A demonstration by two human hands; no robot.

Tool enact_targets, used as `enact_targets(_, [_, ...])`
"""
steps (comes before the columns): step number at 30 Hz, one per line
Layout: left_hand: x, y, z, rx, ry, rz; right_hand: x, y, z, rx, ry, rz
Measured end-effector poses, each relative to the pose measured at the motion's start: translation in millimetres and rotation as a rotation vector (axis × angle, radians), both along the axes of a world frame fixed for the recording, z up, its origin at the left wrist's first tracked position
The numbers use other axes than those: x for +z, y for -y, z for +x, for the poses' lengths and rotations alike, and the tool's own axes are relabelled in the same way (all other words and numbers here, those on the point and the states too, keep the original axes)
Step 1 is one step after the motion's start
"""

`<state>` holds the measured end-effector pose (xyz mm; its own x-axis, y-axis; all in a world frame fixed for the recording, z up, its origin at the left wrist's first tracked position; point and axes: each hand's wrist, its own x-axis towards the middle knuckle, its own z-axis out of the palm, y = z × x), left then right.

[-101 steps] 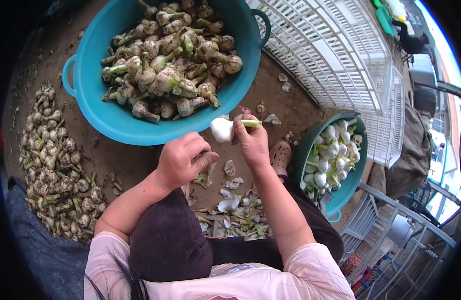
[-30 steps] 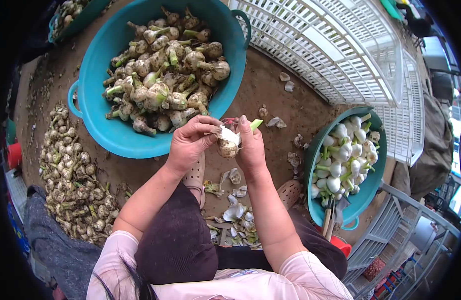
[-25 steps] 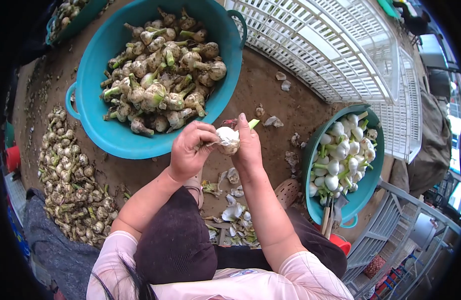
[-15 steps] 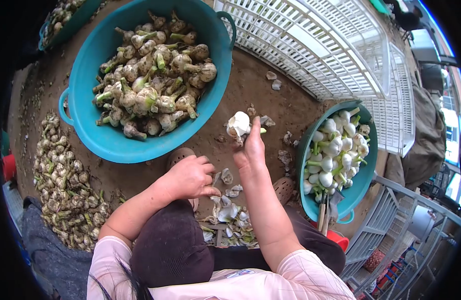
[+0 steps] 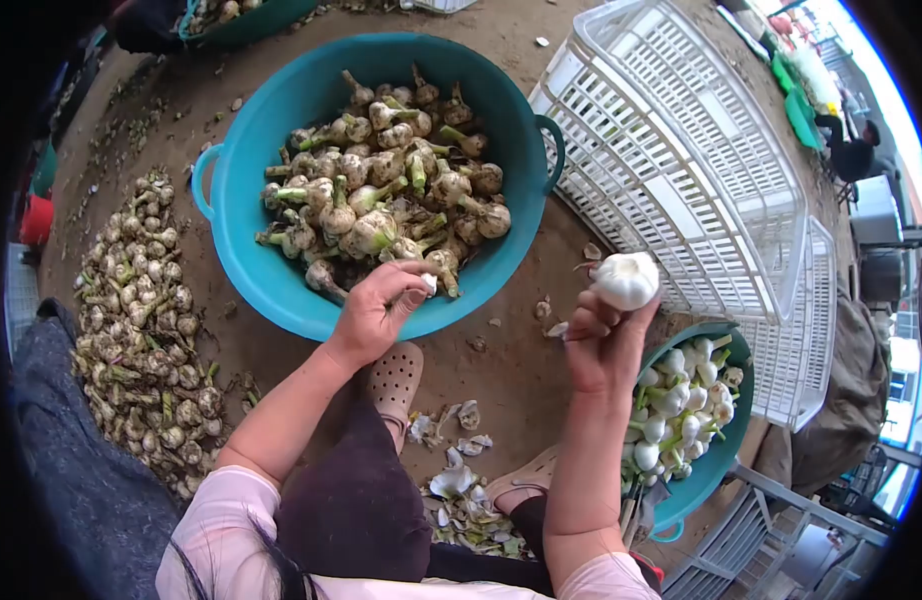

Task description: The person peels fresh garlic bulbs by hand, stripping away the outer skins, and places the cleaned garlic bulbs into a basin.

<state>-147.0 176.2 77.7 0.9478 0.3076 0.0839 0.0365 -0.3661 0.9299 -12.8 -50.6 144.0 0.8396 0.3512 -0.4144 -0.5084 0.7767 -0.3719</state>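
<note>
My right hand (image 5: 606, 335) is wrapped round a white, peeled garlic bulb (image 5: 626, 280), raised near the crates. Over the near rim of a large teal tub (image 5: 271, 290), my left hand (image 5: 373, 312) pinches a small whitish piece (image 5: 428, 284), perhaps garlic. Unpeeled, soil-stained garlic bulbs (image 5: 371, 232) with cut stems fill that tub. To the right, partly behind my right forearm, a smaller teal basin (image 5: 716, 465) holds clean white garlic (image 5: 671, 400).
White plastic crates (image 5: 671, 170) stand at the upper right. Loose garlic (image 5: 146, 340) is heaped on the ground at left. Peelings (image 5: 461, 500) lie between my feet. A metal frame (image 5: 741, 530) is at lower right. Far off at upper right sits a person (image 5: 849, 150).
My right hand has moved right with the bulb, which now faces upward. My left hand has moved forward to the large tub's rim and now shows a small piece in its fingers. The view has shifted.
</note>
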Motion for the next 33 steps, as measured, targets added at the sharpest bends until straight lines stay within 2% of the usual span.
enact_targets(1, [6, -12, 3, -0.011, 0.091, 0.476, 12, 12, 25, 0.010, 0.226, 0.336])
enact_targets(3, [-9, -46, 11, -0.072, -0.196, 0.966, 86, -4, 56, -0.065, 0.420, 0.446])
enact_targets(5, [-40, -71, 23, -0.096, -0.144, 1.014, 70, -10, 57, 0.066, 0.568, 0.240])
enact_targets(6, [-51, -81, 31, -0.132, -0.178, 0.915, 49, -16, 51, 0.173, 0.570, 0.210])
enact_targets(7, [-58, -85, 38, -0.172, -0.213, 0.813, 28, -27, 33, 0.187, 0.584, 0.042])
enact_targets(8, [-55, -78, 39, -0.081, -0.169, 0.782, 2, -30, 16, 0.170, 0.542, -0.181])
enact_targets(9, [-37, -68, 38, 0.005, -0.138, 0.593, -20, -36, -4, 0.121, 0.552, -0.377])
enact_targets(11, [-30, -51, 26, 0.065, -0.107, 0.094, -50, -33, -39, 0.157, 0.409, -0.422])
enact_targets(12, [-26, -36, 17, 0.005, -0.271, -0.509, -59, -37, -54, 0.089, 0.374, -0.404])
enact_targets(13, [7, -11, 15, -0.067, -0.268, -0.791, -66, -42, -67, 0.022, 0.350, -0.384])
enact_targets(15, [-20, 23, 2, -0.147, -0.279, -0.864, -77, -51, -87, -0.133, 0.347, -0.432])
enact_targets(17, [-17, 50, -1, -0.245, -0.317, -0.860, -67, -56, -100, -0.165, 0.401, -0.583])
enact_targets(18, [-20, 55, -3, -0.246, -0.345, -0.885, -65, -53, -102, -0.148, 0.507, -0.688])
enact_targets(19, [-21, 60, -4, -0.247, -0.373, -0.910, -66, -49, -105, -0.141, 0.505, -0.701])
enact_targets(21, [-14, 68, 1, -0.282, -0.100, -0.679, -71, -42, -107, -0.051, 0.384, -0.686])
enact_targets(23, [-6, 69, 4, -0.308, -0.106, -0.705, -75, -38, -107, -0.064, 0.432, -0.691])
enact_targets(25, [-4, 69, 7, -0.326, -0.008, -0.500, -75, -36, -107, -0.082, 0.417, -0.612])
enact_targets(26, [-5, 69, 5, -0.327, -0.010, -0.505, -73, -36, -107, -0.081, 0.414, -0.617])
enact_targets(28, [-10, 66, -2, -0.371, -0.132, -0.671, -69, -40, -106, -0.074, 0.351, -0.626])
enact_targets(29, [-13, 66, -5, -0.369, -0.134, -0.672, -72, -41, -103, -0.072, 0.349, -0.626])
enact_targets(31, [-16, 68, -16, -0.317, -0.107, -0.989, -83, -39, -94, -0.247, 0.018, -0.398])
enact_targets(33, [-1, 77, -12, -0.314, 0.086, -0.858, -108, -26, -86, -0.298, -0.073, -0.308])
